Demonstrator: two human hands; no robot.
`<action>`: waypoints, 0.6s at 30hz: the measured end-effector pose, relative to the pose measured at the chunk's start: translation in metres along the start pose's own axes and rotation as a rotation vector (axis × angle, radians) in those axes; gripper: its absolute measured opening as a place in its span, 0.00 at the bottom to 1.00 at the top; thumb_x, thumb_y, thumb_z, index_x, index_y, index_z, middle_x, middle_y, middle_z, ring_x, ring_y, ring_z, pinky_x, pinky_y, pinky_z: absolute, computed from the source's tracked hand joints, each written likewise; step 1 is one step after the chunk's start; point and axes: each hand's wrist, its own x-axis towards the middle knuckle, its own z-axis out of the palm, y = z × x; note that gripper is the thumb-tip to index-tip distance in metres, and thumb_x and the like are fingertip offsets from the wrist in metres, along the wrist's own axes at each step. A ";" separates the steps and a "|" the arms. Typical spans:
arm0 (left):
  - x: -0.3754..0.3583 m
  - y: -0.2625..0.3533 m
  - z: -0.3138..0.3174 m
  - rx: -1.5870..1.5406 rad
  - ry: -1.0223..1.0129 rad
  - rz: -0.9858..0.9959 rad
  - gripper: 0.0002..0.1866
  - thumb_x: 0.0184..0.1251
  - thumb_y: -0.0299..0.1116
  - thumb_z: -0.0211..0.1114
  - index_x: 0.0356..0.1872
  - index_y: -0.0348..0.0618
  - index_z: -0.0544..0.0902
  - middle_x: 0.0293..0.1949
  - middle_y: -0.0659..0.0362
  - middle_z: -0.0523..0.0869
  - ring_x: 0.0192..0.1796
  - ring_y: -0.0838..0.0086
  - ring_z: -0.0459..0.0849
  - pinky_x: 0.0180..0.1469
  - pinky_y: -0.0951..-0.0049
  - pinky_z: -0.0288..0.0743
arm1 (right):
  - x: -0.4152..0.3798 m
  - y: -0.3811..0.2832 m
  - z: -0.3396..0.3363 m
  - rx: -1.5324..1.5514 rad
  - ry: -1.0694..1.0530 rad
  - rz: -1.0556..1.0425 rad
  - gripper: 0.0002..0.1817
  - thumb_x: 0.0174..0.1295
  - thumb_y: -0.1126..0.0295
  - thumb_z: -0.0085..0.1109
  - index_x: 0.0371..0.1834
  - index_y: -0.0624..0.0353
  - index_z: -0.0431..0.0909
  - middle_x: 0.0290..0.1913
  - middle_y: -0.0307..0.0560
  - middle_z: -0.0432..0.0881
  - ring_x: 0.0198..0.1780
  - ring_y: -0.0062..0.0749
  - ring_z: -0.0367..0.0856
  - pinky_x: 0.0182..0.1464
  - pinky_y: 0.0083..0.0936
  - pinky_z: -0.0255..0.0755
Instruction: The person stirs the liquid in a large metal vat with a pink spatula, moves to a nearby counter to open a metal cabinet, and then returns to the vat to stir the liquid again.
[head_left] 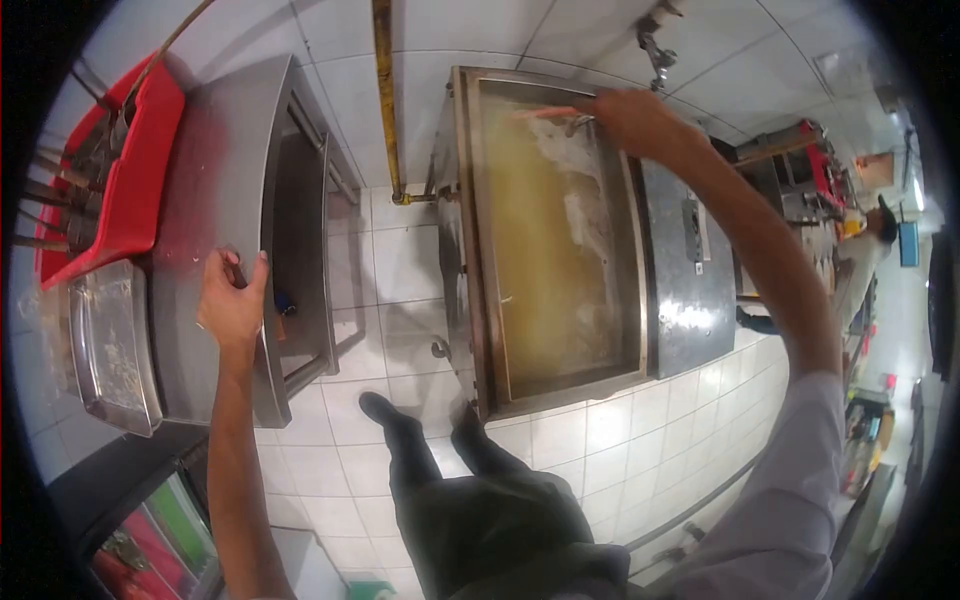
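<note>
My right hand (640, 125) is closed at the far rim of a big rectangular steel vat (480, 250). From its fingers a slim orange-pink tool (548, 112) reaches left over the vat; its kind is not clear, and the fist hides its near end. Inside the vat is cloudy yellowish liquid (535, 240), with whitish foam or residue (585, 215) along the right side. My left hand (232, 295) rests on a steel table (205, 210) near its right edge, thumb and forefinger apart and the other fingers bent in shadow.
A red bin (165, 130) of long-handled utensils and a metal tray (115, 340) sit at the table's left. A yellow pipe (385, 100) runs down the tiled wall, below a tap (657, 55). Right of the vat is a steel counter (690, 310); farther off stands another person (865, 255).
</note>
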 end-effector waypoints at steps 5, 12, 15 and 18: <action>0.003 0.001 -0.002 0.009 -0.029 -0.037 0.20 0.57 0.51 0.73 0.36 0.49 0.75 0.28 0.64 0.76 0.29 0.68 0.77 0.34 0.63 0.70 | 0.110 0.013 0.000 -0.164 0.022 -0.277 0.14 0.63 0.69 0.54 0.51 0.49 0.82 0.39 0.51 0.86 0.42 0.52 0.87 0.43 0.45 0.81; 0.003 -0.003 -0.005 -0.032 -0.033 -0.048 0.21 0.59 0.52 0.73 0.38 0.49 0.75 0.28 0.63 0.75 0.28 0.70 0.75 0.34 0.65 0.70 | 0.144 0.017 0.023 -0.205 0.201 -0.362 0.07 0.60 0.67 0.57 0.33 0.52 0.85 0.33 0.50 0.86 0.40 0.50 0.87 0.41 0.43 0.80; 0.006 -0.001 -0.007 -0.049 -0.050 -0.038 0.21 0.59 0.52 0.73 0.38 0.49 0.75 0.27 0.62 0.75 0.28 0.70 0.76 0.34 0.65 0.70 | 0.137 0.019 0.032 -0.260 0.059 -0.269 0.07 0.60 0.68 0.57 0.35 0.52 0.85 0.33 0.51 0.85 0.38 0.49 0.86 0.41 0.43 0.80; 0.006 0.001 -0.011 -0.047 -0.084 -0.069 0.21 0.58 0.51 0.73 0.38 0.49 0.75 0.29 0.62 0.76 0.29 0.69 0.77 0.35 0.65 0.71 | 0.124 0.028 0.031 -0.266 -0.039 -0.274 0.11 0.60 0.71 0.56 0.42 0.49 0.86 0.35 0.54 0.84 0.36 0.49 0.86 0.40 0.42 0.80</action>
